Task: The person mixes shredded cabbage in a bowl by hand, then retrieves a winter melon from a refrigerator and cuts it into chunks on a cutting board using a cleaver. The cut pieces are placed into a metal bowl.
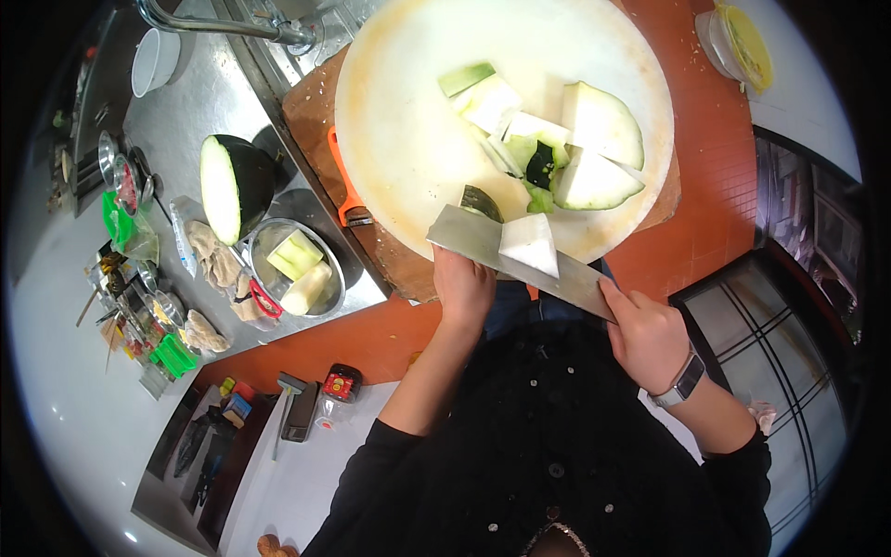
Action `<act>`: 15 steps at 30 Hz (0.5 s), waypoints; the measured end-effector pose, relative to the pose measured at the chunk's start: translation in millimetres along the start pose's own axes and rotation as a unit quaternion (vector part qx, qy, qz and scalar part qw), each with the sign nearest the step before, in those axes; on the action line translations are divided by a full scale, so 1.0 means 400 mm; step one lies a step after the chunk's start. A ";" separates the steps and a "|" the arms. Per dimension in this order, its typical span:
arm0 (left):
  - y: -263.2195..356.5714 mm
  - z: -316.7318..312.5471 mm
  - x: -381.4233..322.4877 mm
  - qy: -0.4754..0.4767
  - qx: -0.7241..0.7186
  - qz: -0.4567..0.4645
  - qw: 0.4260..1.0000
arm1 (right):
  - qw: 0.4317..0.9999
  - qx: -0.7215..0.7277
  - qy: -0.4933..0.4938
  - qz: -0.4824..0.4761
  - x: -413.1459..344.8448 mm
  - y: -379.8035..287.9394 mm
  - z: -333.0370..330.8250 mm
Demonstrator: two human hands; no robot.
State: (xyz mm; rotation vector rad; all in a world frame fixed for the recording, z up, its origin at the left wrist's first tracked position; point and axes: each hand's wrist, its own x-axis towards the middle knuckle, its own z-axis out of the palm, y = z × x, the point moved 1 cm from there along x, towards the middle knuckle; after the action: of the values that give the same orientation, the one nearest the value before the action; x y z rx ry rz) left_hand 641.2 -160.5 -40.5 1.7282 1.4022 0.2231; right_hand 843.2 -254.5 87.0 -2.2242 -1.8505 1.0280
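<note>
My right hand, with a watch at the wrist, is closed on the handle end of a wide cleaver. A pale wedge of winter melon lies on or against its blade. Beneath the blade's far end is my left hand, its fingers hidden by the cleaver, so its hold cannot be told. Past the blade, a round white cutting board bears large melon chunks, smaller pale pieces, dark green rind and peelings.
An orange peeler lies left of the round board. On the steel counter stand a big cut winter melon and a metal bowl with peeled pieces, beside red-handled scissors and cloths. A faucet juts over the counter at top left.
</note>
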 end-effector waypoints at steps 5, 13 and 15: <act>-0.002 0.002 -0.001 -0.024 0.063 -0.020 0.997 | 1.000 -0.014 -0.016 -0.008 0.024 -0.006 -0.003; 0.014 0.000 0.010 -0.013 0.039 -0.045 0.998 | 0.996 0.003 -0.085 0.023 0.106 -0.033 0.037; 0.023 0.002 0.013 0.013 -0.027 -0.072 0.997 | 0.995 -0.007 -0.097 0.029 0.141 -0.038 0.053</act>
State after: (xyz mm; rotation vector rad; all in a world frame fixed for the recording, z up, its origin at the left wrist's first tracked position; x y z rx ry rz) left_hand 650.1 -156.2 -36.6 1.5781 1.5196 0.2040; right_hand 821.9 -207.5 52.7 -2.2724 -1.8795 1.2868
